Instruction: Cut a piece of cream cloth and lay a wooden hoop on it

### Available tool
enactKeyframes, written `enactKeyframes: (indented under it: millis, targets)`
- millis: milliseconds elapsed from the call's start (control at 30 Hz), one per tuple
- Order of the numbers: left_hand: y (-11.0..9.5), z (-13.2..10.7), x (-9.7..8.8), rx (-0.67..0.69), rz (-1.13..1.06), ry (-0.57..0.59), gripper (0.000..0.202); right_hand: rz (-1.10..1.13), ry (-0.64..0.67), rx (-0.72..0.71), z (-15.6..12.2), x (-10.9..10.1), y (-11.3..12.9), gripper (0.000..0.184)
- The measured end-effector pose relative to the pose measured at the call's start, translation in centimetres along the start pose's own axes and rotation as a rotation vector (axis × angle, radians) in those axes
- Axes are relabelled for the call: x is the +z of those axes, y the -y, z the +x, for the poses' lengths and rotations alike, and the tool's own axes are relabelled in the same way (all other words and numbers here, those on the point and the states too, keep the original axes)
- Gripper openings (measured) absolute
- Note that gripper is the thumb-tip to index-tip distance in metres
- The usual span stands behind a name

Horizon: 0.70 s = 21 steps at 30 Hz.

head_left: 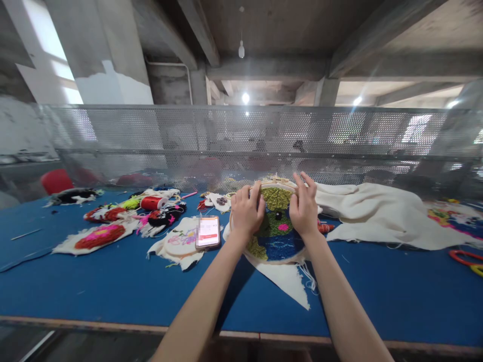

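Observation:
A round embroidery hoop (277,241) is tilted up in front of me. Its cloth carries thick stitching in yellow-green, dark green and blue, with a black spot and a pink patch. My left hand (246,213) grips the hoop's upper left side, fingers bent over the rim and thumb on the front. On the upper right side, my right hand (305,211) holds the rim, its fingers reaching up and partly spread. Small wooden screw blocks show at the top of the hoop. Loose white cloth (289,281) with frayed threads hangs out below it.
Left of the hoop lie a phone (209,232), a flower-embroidered piece (177,241), a red thread spool (153,203) and several stitched scraps. White fabric (381,211) spreads to the right, near red and yellow scissors (466,259). A perforated metal screen (241,133) stands behind the blue table (124,294).

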State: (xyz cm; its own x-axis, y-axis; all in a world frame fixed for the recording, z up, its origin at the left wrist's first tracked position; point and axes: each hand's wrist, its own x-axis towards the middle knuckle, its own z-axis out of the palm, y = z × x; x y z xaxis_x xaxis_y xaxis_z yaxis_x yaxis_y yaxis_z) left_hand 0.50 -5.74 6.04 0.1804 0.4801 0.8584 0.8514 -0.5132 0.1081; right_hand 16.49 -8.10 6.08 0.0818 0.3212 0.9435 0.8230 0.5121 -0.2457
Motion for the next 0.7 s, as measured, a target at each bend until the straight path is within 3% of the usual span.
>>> enactKeyframes:
  millis: [133,267,400,567,700]
  targets:
    - [0.08,-0.02,0.12,-0.003,0.001,-0.006,0.044,0.0,-0.02,-0.027,0.0,0.17,-0.11,0.037]
    - [0.1,0.0,0.15,-0.002,-0.011,-0.008,0.043,-0.008,-0.009,-0.015,-0.04,0.2,-0.06,0.04]
    - [0.06,0.03,0.07,-0.001,-0.022,-0.008,0.043,-0.014,-0.028,-0.015,-0.04,0.19,0.03,0.031]
    - [0.09,0.01,0.06,0.009,-0.027,-0.005,0.043,-0.025,-0.014,-0.003,0.03,0.19,0.02,0.041]
    - [0.16,0.02,0.11,0.003,-0.041,-0.008,0.043,0.003,-0.037,-0.007,0.04,0.17,-0.08,0.029]
